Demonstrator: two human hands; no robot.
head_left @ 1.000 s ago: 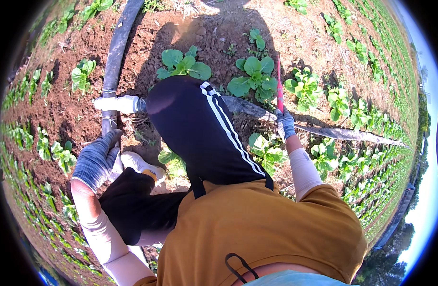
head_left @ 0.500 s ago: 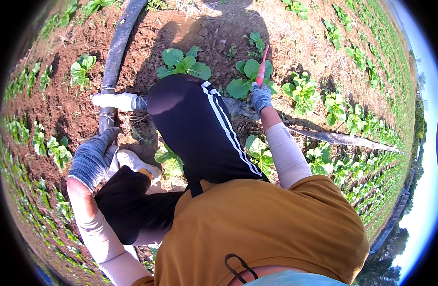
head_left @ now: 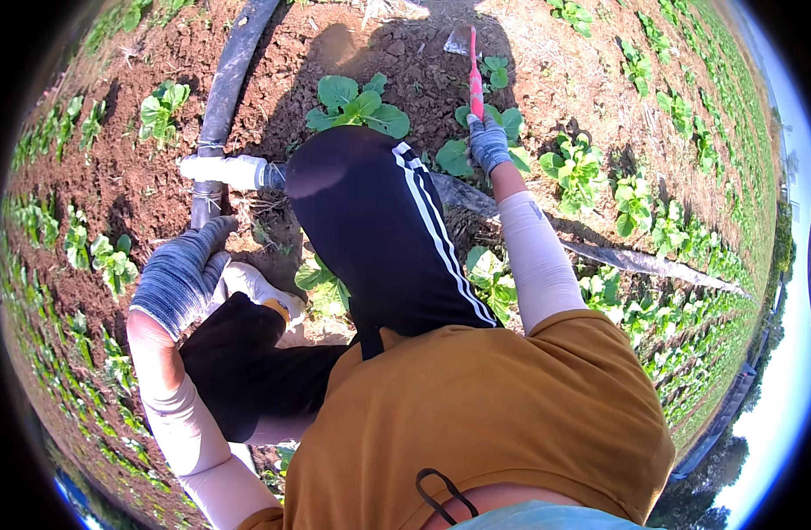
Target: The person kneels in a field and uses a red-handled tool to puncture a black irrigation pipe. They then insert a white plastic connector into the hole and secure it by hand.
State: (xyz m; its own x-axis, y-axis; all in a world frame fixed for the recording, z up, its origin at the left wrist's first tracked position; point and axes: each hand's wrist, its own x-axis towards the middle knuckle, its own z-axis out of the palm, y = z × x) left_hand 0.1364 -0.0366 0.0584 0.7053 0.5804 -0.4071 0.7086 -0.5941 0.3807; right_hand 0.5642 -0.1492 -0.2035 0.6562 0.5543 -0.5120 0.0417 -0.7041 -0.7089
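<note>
From my end: right hand (head_left: 488, 146) closed firmly round the near end of a red-handled hand hoe (head_left: 475, 84), which points away over shaded soil (head_left: 419, 84), just above a leafy green plant (head_left: 456, 157). Metal blade (head_left: 459, 41) at far end. I'd guess light, stiff, tough; smooth handle may slip, though the knit glove (head_left: 494, 155) should help. Best hold: the handle, clear of the blade. Left hand (head_left: 180, 274) gloved, fingers part-curled by the black hose (head_left: 224, 97); can't tell from here if it's gripping anything.

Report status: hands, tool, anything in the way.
Right hand gripping red-handled tool. Left hand by dark pipe, contact unclear. Leafy plant close to right hand.
</note>
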